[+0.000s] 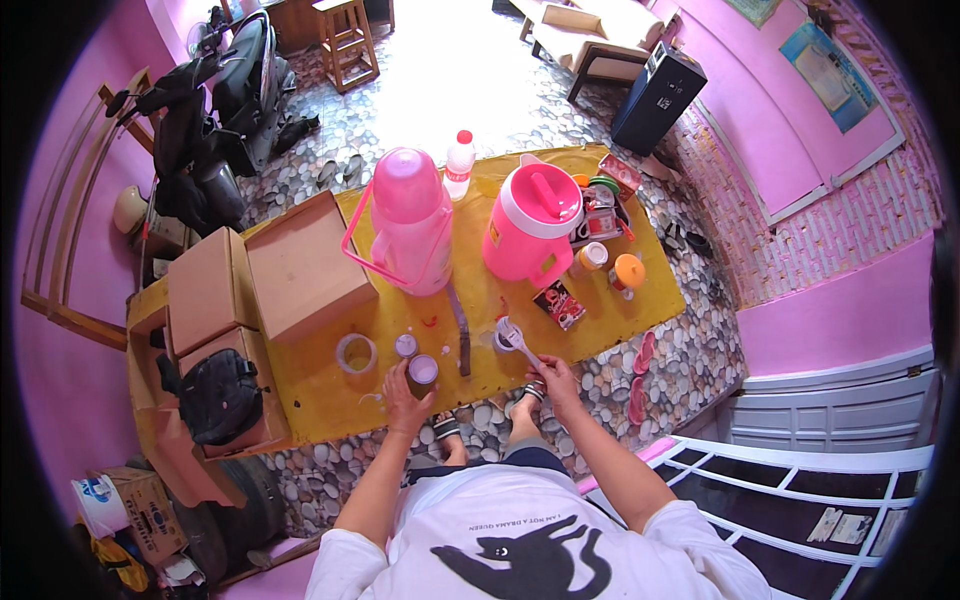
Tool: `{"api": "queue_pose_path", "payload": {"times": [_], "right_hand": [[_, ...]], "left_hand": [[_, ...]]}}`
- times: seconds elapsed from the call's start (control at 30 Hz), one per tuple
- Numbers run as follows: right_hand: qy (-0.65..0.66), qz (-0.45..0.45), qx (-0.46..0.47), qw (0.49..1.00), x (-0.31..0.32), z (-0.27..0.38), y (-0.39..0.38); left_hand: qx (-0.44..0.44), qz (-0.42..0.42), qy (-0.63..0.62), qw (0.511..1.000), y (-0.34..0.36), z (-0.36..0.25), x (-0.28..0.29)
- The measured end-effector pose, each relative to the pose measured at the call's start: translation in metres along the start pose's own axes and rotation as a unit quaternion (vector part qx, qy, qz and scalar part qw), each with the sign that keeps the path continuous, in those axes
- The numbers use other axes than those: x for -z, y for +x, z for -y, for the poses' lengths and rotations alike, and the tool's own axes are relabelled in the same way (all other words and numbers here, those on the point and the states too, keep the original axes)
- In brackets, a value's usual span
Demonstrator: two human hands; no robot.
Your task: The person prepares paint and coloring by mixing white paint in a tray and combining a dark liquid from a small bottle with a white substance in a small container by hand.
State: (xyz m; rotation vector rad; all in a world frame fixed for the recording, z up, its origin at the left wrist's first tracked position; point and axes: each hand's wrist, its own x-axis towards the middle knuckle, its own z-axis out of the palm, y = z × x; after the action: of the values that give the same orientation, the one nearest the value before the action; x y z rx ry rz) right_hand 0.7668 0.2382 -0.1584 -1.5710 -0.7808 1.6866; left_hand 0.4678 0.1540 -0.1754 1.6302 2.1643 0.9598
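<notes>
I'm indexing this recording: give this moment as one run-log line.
left hand: at cup | right hand: holds spoon at second cup | nearby: pink jug, pink flask

Small lettering [515,526] runs across the white shirt [440,505], and larger dark lettering marks a brown cardboard carton [150,515]

You hold the pale spoon [523,345] slanted, its head at the small dark cup [502,347]; the pale-topped cup [423,369] stands upright, left of the small dark cup.
</notes>
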Motion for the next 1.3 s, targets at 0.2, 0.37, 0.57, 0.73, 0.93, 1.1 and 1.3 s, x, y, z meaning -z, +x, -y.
{"api": "queue_pose_path", "payload": {"times": [0.2, 0.37, 0.57, 0.73, 0.93, 1.1, 1.3], "right_hand": [[-0.011, -0.012, -0.001, 1.0, 0.005, -0.005, 0.001], [0.049, -0.072, -0.012, 0.996, 0.022, -0.003, -0.003], [0.064, -0.148, -0.039, 0.986, 0.099, -0.015, -0.017], [0.011, -0.182, -0.086, 0.979, 0.174, -0.035, -0.033], [-0.101, -0.093, -0.173, 0.975, 0.278, -0.049, -0.043], [-0.293, 0.196, -0.018, 0.936, 0.319, 0.023, -0.07], [-0.22, 0.351, -0.006, 0.91, 0.403, 0.087, -0.098]], "left_hand": [[0.013, 0.015, -0.04, 0.999, -0.007, 0.005, 0.007], [0.027, -0.002, -0.06, 0.998, -0.015, -0.011, 0.033], [-0.001, -0.002, -0.084, 0.996, -0.043, -0.037, 0.056], [0.038, 0.169, -0.187, 0.967, -0.058, -0.09, 0.043], [0.008, 0.536, -0.256, 0.804, -0.019, -0.215, -0.013], [-0.114, 0.658, -0.193, 0.718, -0.015, -0.299, -0.091], [-0.156, 0.797, -0.092, 0.576, 0.01, -0.412, -0.151]]}}
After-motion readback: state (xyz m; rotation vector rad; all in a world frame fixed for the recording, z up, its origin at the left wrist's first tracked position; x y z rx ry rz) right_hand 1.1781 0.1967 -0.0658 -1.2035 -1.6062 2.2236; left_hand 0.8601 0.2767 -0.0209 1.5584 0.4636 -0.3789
